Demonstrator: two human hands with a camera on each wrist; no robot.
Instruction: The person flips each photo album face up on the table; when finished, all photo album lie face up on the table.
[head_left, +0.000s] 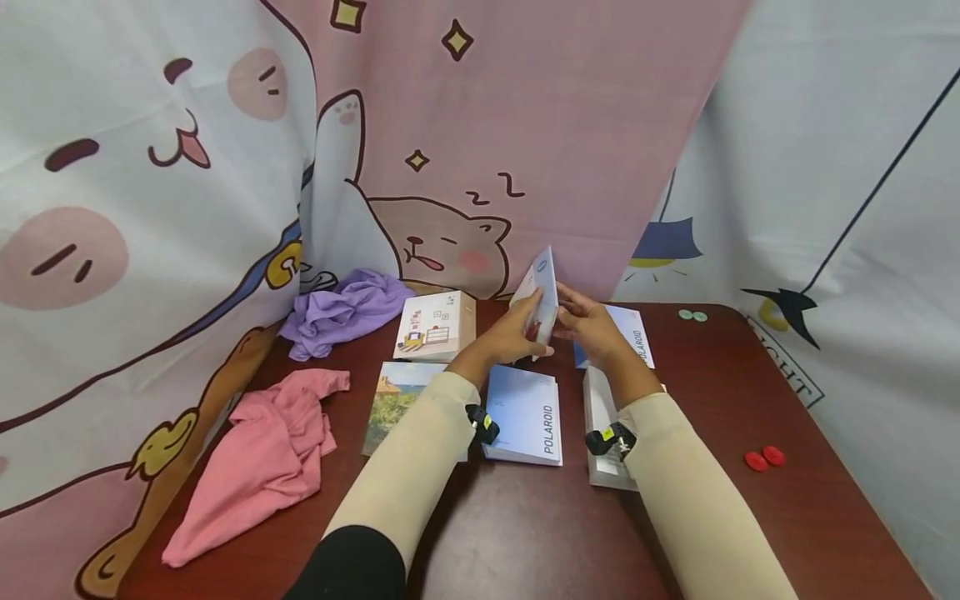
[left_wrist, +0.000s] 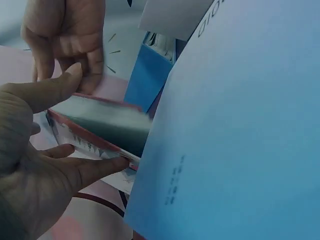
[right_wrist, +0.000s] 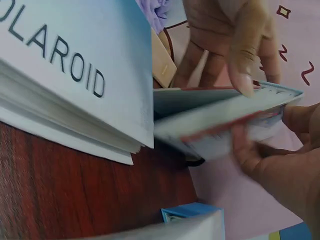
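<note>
At the far edge of a dark red wooden table (head_left: 525,533), against cartoon-cat curtains (head_left: 150,167), a person holds a small light-blue booklet (head_left: 543,293) upright above the tabletop with both hands; the left hand (head_left: 517,333) grips it from below and from the near side, thumb and fingers curled round its lower edge, while the right hand (head_left: 592,329) pinches the opposite side, fingers bent over the top edge; the wrist views show its pages (right_wrist: 220,125) fanned slightly apart, a red-edged inner leaf showing between the fingertips (left_wrist: 115,162). The booklet sits between the two hands, raised clear of the table and tilted toward the curtain, above and beyond the blue Polaroid album (head_left: 525,412) lying flat just below the left wrist; a second Polaroid album (head_left: 633,337) lies under the right hand, and a white box (head_left: 600,425) rests beside the right forearm. To the left lie an illustrated box (head_left: 433,325), a landscape-cover book (head_left: 393,400), a purple cloth (head_left: 345,308) and a pink cloth (head_left: 262,458); red discs (head_left: 765,458) and green discs (head_left: 693,316) dot the right side. The likely risk: the grip is light and the pages loose, so the booklet could slip or splay open and drop onto the albums beneath; a leaf might crease if the fingers press unevenly.
</note>
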